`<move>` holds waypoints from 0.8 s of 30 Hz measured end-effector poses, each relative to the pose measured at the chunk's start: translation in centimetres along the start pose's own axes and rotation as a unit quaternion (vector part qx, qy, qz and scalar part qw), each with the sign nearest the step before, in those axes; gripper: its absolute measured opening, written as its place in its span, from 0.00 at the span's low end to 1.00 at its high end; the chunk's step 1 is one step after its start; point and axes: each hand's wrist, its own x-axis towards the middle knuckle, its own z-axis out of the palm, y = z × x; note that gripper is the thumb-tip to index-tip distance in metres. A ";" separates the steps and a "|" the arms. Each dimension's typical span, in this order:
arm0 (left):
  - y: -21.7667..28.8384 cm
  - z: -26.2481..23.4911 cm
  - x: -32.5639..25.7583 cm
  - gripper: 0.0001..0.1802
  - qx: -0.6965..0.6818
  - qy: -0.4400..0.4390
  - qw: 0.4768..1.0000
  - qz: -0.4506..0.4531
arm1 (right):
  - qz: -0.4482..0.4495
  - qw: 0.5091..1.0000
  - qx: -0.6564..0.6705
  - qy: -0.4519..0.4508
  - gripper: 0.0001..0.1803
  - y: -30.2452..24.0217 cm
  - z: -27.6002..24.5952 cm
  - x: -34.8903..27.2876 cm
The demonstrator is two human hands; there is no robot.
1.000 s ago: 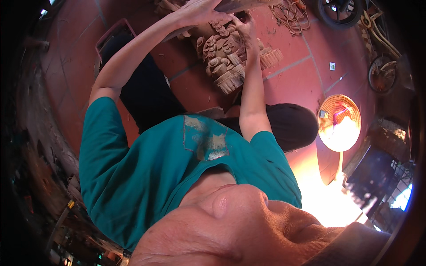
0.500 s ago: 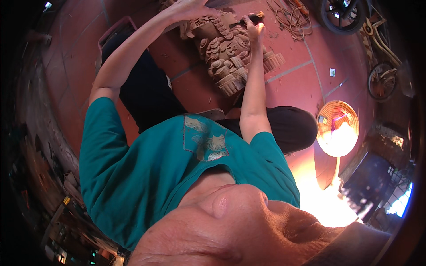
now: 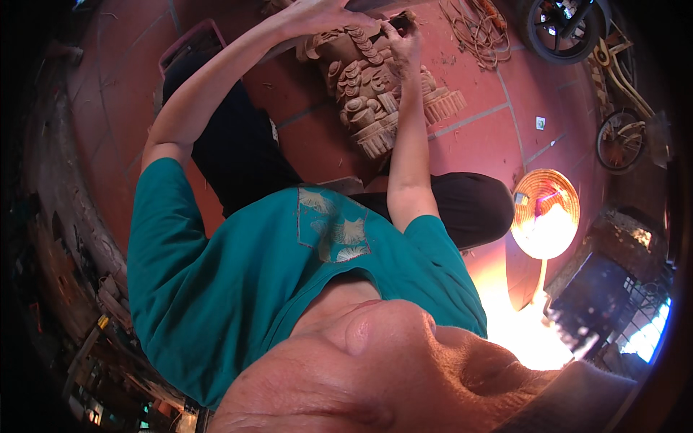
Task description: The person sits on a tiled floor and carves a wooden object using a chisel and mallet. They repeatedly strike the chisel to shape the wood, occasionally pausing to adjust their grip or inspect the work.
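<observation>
A brown carved wooden piece (image 3: 364,90), dense with rounded and ridged relief, lies on the floor in front of me. Over its far end is my left hand (image 3: 328,14), cut by the upper picture edge, the visible fingers stretched toward the right hand. My right hand (image 3: 404,49) is closed around a short dark tool (image 3: 406,20) with a brownish end, held above the far right part of the carving. The tool's working end is hidden, so I cannot tell its exact kind. Both hands are close together, almost touching.
Coiled orange cord (image 3: 480,36) lies beyond the carving to the right, with wood shavings scattered on red floor tiles (image 3: 476,133). At right are a glowing round lamp or heater (image 3: 545,213), a black wheel (image 3: 563,29) and a small wheeled frame (image 3: 622,137). A reddish-rimmed container (image 3: 189,45) stands left.
My right hand has moved left with the tool, closer to my left hand. The left hand has shifted slightly right, its fingers reaching toward the tool.
</observation>
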 end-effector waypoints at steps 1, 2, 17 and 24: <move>0.1 0.3 0.2 0.42 -0.009 0.001 1.000 0.010 | -0.014 0.999 -0.029 -0.002 0.12 0.2 0.0 0.1; 1.9 -0.3 0.1 0.42 -0.037 -0.042 0.997 -0.046 | -0.026 0.998 -0.058 -0.002 0.13 -0.1 -0.2 -0.1; 5.2 -0.8 -0.2 0.38 -0.067 -0.110 0.983 -0.129 | -0.051 0.996 -0.070 0.002 0.17 -0.6 -0.6 -0.3; 3.8 -0.8 0.0 0.42 -0.026 -0.136 0.977 -0.160 | 0.010 0.985 -0.162 0.055 0.12 -2.4 -0.9 -1.4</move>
